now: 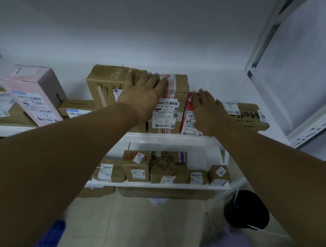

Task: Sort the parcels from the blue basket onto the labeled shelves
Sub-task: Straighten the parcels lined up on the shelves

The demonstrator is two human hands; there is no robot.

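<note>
2 hands are up at the top shelf, and neither has a closed grip: the left hand lies with fingers straight and spread across the upper face of the taped box marked 1-2, its thumb side reaching onto the 7936 box beside it, while the right hand rests flat, fingers straight, against the red parcel wedged between the taped box and the Hello box. The blue basket shows only as a corner low on the left, well apart from the shelf. The main risk, as I judge it, is tipping: the taped box and the red parcel both stand on end close to the shelf's front lip, so with only flat palms steadying them, either could lean forward and drop toward the floor once the hands lift. A firm push backward could also shove the 7936 box sideways. That matters because the pink box on the left already leans tilted on its neighbours, and a jolt through the row might slide it off. The red parcel looks thin, so it depends on the boxes at both sides to stay upright.
</note>
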